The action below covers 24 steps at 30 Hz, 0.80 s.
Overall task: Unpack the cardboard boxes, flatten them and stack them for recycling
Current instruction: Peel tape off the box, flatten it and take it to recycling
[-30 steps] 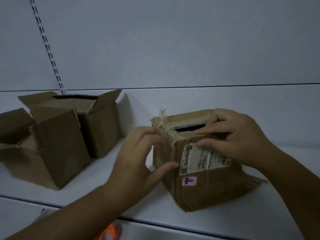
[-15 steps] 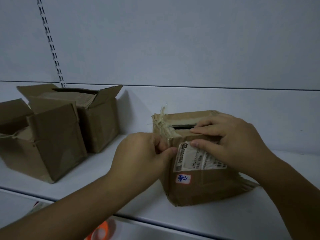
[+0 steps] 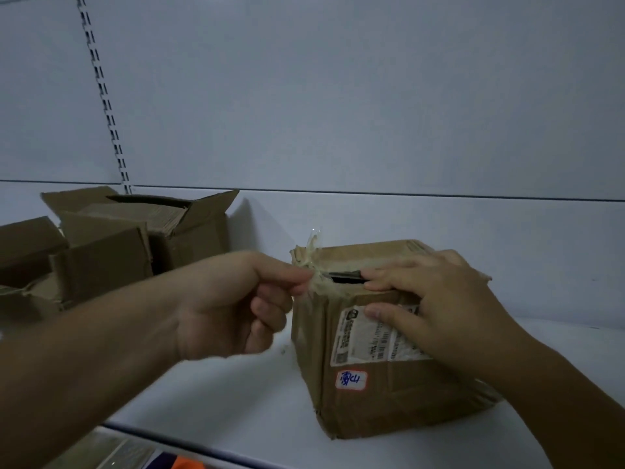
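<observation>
From the head camera, a brown taped box [image 3: 389, 350] stands upright on the white shelf [image 3: 220, 394]. Its cardboard is creased and dented, with wrinkled clear tape [image 3: 314, 282] bunched at its top left corner and a dark slit open between its top flaps.

The left hand [image 3: 236, 306], just left of the box, has its fingers curled and pinches a strand of that tape at the corner. The right hand [image 3: 436, 299] clasps the box's top front edge, fingers laid across the top by the slit and thumb pressed on the front.

On the box's front sits a white shipping label [image 3: 372, 336], with print too small to read. Below it is a small orange-edged sticker [image 3: 351, 380] with blue handwriting that I cannot read for certain.

Well left of the box stand two open boxes [image 3: 189, 238], flaps raised.
</observation>
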Motion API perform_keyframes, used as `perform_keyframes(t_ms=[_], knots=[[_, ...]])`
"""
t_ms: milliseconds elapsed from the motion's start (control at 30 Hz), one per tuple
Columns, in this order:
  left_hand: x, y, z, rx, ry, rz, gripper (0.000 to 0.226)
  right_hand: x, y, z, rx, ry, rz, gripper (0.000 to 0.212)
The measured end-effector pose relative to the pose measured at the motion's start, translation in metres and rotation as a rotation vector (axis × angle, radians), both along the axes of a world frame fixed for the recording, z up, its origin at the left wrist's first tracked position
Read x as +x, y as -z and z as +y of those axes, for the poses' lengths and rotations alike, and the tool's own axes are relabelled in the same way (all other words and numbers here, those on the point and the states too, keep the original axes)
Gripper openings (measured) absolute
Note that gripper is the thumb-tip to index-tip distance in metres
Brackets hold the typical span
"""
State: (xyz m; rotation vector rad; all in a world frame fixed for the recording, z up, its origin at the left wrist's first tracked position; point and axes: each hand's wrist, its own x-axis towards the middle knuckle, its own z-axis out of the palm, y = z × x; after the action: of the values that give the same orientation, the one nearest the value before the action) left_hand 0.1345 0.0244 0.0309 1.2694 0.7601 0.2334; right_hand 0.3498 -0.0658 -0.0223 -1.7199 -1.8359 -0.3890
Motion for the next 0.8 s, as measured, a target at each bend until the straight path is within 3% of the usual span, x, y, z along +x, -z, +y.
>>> perform_keyframes(t_ms=[100,200,300,433,533,667,800], knots=[[-0.002,-0.015,0.011,0.24,-0.035,0.06,0.017,0.002,-0.003,0.0,-0.001,-0.083,-0.004,0.043],[0.002,-0.012,0.018,0.652,-0.144,0.051,0.03,0.006,-0.007,-0.002,0.001,-0.154,-0.029,0.038],[0.004,0.007,0.014,1.061,-0.128,-0.127,0.019,0.014,-0.01,-0.008,0.03,-0.19,0.015,0.033],[-0.002,0.046,0.014,1.616,0.021,-0.054,0.088,0.022,-0.014,-0.016,0.062,-0.255,0.12,0.025],[0.009,0.063,0.02,1.644,0.006,-0.191,0.093,0.02,-0.013,-0.015,0.064,-0.301,0.214,0.022],[0.026,0.061,0.027,1.671,-0.084,-0.487,0.057,0.016,-0.008,-0.013,0.103,-0.345,0.181,0.017],[0.03,0.047,0.029,1.856,-0.069,-0.53,0.038,0.007,-0.005,-0.013,0.193,-0.381,0.22,0.007]])
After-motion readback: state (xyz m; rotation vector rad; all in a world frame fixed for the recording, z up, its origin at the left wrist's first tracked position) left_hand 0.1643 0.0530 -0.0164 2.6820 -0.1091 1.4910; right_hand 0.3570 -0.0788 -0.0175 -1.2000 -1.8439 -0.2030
